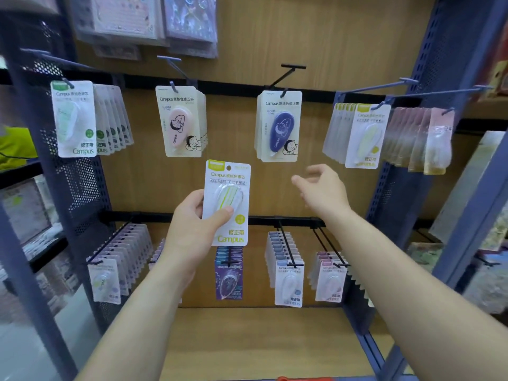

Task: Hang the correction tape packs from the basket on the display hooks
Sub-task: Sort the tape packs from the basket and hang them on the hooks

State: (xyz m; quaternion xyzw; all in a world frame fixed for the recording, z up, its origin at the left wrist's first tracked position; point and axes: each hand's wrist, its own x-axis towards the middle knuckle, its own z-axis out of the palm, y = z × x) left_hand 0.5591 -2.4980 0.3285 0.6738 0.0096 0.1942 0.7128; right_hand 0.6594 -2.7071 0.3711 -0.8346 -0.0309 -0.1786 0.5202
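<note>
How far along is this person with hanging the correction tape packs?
Looks done: the hooks already carry rows of packs, including yellow packs at upper right. In hand: the left hand grips a yellow-striped pack, off any hook; the right hand is open and empty. Left: that pack must be hung, probably with the yellow ones. The basket is out of view, so how many remain is unknown.

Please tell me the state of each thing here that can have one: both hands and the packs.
yellow-green pack, held upright, on no hook
left hand, grips that pack
right hand, open, holds nothing
pink pack, hangs on a hook
navy pack, hangs on a hook
green pack, hangs on a hook
</note>
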